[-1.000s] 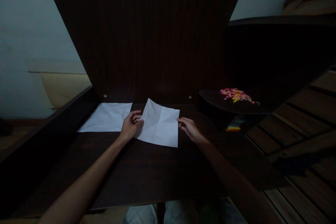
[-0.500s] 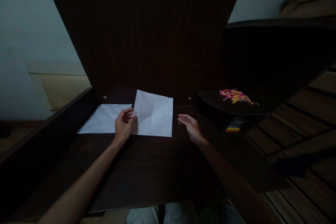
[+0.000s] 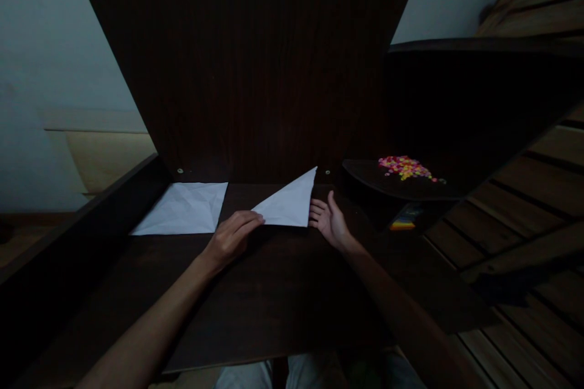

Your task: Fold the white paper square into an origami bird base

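My left hand [image 3: 232,239] grips the left corner of a white sheet of paper [image 3: 290,202], fingers on top. The sheet shows as a triangle, its tip pointing up at the right. Just to the right, my right hand [image 3: 329,220] is open, with fingers spread and thumb raised, its fingertips close by the paper's right edge; whether they touch it I cannot tell. A second sheet of white paper [image 3: 182,208], creased, lies flat on the dark table [image 3: 274,298] left of my left hand.
A small dark shelf [image 3: 365,177] at the right carries a pile of pink, red and yellow bits [image 3: 405,167]. Below it is a small object with a yellow-orange stripe [image 3: 403,226]. A raised dark side board [image 3: 91,213] bounds the table at the left, and a tall dark panel [image 3: 255,73] stands behind.
The held paper has gone from a squarish sheet to a triangle. My left hand has moved right and slightly down with its corner. My right hand's fingers have spread and its thumb has lifted.
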`<action>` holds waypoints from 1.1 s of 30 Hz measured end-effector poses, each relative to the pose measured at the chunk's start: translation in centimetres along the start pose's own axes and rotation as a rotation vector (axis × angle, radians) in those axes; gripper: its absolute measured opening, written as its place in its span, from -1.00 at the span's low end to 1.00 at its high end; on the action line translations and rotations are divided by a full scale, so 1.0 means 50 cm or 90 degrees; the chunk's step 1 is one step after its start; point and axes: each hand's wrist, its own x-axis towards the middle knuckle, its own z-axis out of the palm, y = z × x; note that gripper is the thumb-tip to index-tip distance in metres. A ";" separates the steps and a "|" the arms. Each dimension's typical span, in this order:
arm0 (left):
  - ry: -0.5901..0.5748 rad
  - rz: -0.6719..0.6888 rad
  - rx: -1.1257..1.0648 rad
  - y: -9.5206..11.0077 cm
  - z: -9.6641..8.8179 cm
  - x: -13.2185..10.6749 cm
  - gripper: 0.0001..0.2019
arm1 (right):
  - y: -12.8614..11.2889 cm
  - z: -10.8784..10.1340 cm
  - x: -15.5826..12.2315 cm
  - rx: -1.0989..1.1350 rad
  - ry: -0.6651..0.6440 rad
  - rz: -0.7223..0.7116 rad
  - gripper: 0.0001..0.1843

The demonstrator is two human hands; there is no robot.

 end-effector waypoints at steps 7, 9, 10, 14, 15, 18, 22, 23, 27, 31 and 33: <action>-0.143 -0.011 -0.077 0.042 0.005 0.021 -0.64 | 0.003 -0.010 0.012 0.061 0.081 -0.039 -0.53; -0.170 -0.014 -0.049 0.043 0.006 0.024 -0.57 | 0.010 -0.013 0.016 0.078 0.111 -0.055 -0.68; -0.184 -0.014 -0.025 0.041 0.007 0.025 -0.53 | 0.014 -0.014 0.018 0.074 0.126 -0.056 -0.73; -0.177 -0.040 0.078 0.016 0.013 0.022 -0.45 | 0.023 -0.022 0.021 0.017 0.178 -0.037 -0.80; -0.162 -0.062 0.100 0.007 0.015 0.021 -0.46 | 0.024 -0.022 0.021 0.005 0.183 -0.031 -0.80; -0.070 -0.161 0.123 -0.019 0.018 0.014 -0.47 | 0.023 -0.023 0.018 -0.018 0.177 -0.020 -0.80; 0.055 -0.351 0.006 -0.039 0.014 0.008 -0.41 | 0.021 -0.024 0.017 -0.024 0.157 -0.001 -0.79; 0.081 -0.389 -0.037 -0.041 0.013 0.009 -0.39 | 0.021 -0.025 0.017 -0.020 0.157 0.001 -0.80; 0.178 -0.462 -0.204 -0.043 0.011 0.023 -0.29 | 0.023 -0.029 0.023 0.018 0.155 -0.006 -0.83; 0.288 -0.539 -0.497 -0.036 0.012 0.041 -0.32 | 0.023 -0.030 0.025 0.042 0.151 -0.011 -0.82; 0.327 -0.585 -0.605 -0.029 0.010 0.047 -0.41 | 0.021 -0.027 0.022 0.024 0.148 -0.013 -0.79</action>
